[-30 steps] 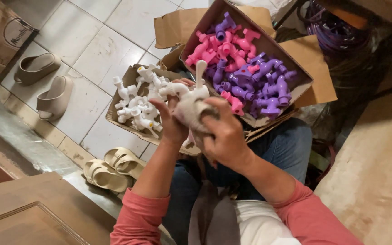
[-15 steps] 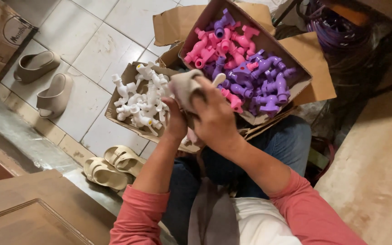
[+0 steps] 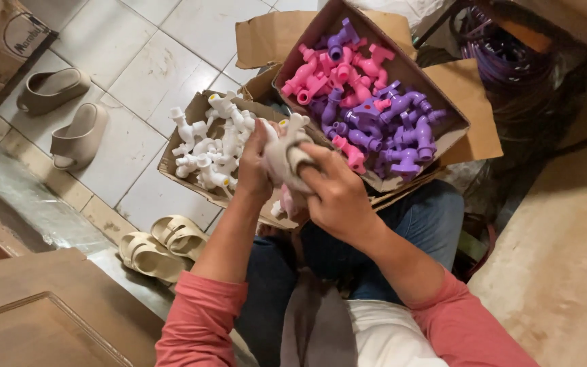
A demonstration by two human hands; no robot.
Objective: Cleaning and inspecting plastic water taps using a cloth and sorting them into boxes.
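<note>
**Two hands, one white tap, one cloth**

Two hands were recorded above the lap, over the near edge of a low cardboard box. The left hand (image 3: 254,166) was closed around a white plastic tap (image 3: 296,124), of which only the top was seen above the fingers. The right hand (image 3: 334,194) was wrapped around a pale cloth (image 3: 287,160), which was pressed against the tap between both hands.

One low cardboard box (image 3: 171,158) of white taps (image 3: 212,146) was placed on the tiled floor (image 3: 130,61), just beside the left hand. One larger cardboard box (image 3: 456,122) of pink taps (image 3: 334,71) and purple taps (image 3: 402,129) was set beyond the right hand, touching the low box.

Two pairs of sandals were noted on the floor: a grey pair (image 3: 62,109) well apart, a cream pair (image 3: 161,245) near the left knee. Salmon sleeves (image 3: 205,319) and blue jeans (image 3: 416,224) were worn.
</note>
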